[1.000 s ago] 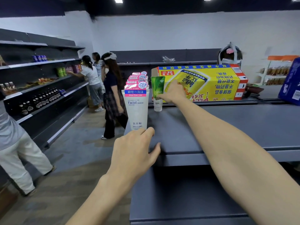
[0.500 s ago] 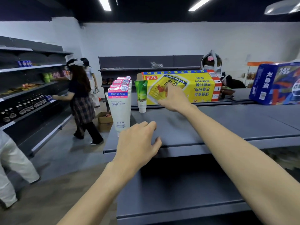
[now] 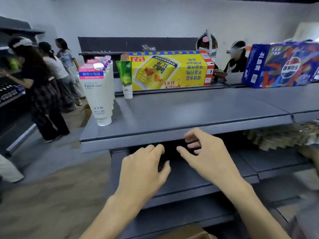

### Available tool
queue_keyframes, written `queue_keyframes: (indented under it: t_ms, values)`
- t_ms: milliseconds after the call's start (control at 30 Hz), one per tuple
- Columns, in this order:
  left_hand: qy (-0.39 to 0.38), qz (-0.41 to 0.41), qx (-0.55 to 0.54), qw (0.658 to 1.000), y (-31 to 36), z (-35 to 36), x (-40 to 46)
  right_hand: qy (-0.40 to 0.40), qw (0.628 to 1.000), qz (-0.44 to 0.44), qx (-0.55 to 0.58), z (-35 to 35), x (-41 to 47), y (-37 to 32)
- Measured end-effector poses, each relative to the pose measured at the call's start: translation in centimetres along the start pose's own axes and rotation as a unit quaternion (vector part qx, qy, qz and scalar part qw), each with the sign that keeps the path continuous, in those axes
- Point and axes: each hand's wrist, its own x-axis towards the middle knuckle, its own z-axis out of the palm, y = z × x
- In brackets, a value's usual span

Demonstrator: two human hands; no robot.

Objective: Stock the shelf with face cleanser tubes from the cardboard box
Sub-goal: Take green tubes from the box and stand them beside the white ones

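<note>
A row of several white face cleanser tubes [image 3: 101, 94] with pink and blue tops stands cap-down at the left end of the grey top shelf [image 3: 181, 116]. A single green tube [image 3: 126, 78] stands behind them. My left hand [image 3: 145, 171] and my right hand [image 3: 207, 156] hover side by side below the shelf's front edge, fingers loosely spread, holding nothing. A corner of the cardboard box [image 3: 188, 232] shows at the bottom edge.
A yellow carton [image 3: 172, 71] and a blue Pepsi carton [image 3: 283, 64] sit at the back of the top shelf. Lower grey shelves [image 3: 189, 187] lie under my hands. Packets [image 3: 279, 137] fill the shelf at right. Several people stand in the aisle at left and behind the shelf.
My right hand has pulled back from the green tube and dropped below the shelf edge. My left hand has come off the shelf edge and lowered too. The view has tilted down.
</note>
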Motion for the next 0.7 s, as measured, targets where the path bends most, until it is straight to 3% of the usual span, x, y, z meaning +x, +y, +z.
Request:
queue_keyframes:
  t_ms: [200,433,567,700]
  values:
    - [-0.185,-0.033,0.025,0.982,2.2,9.8,-7.3,-0.13,0.983,0.109,-0.077,3.7,-9.8,8.6]
    - [-0.315,-0.064,0.034,0.946,2.9,17.2,-15.5,-0.267,0.939,0.2,-0.083,8.0,-17.5,15.0]
    - [-0.399,-0.094,0.056,0.91,2.5,19.3,-19.5,-0.325,0.915,0.186,-0.149,10.2,-21.0,17.8]
    - [-0.473,-0.141,0.062,0.868,2.0,20.5,-23.0,-0.421,0.867,0.169,-0.206,12.5,-23.1,19.9]
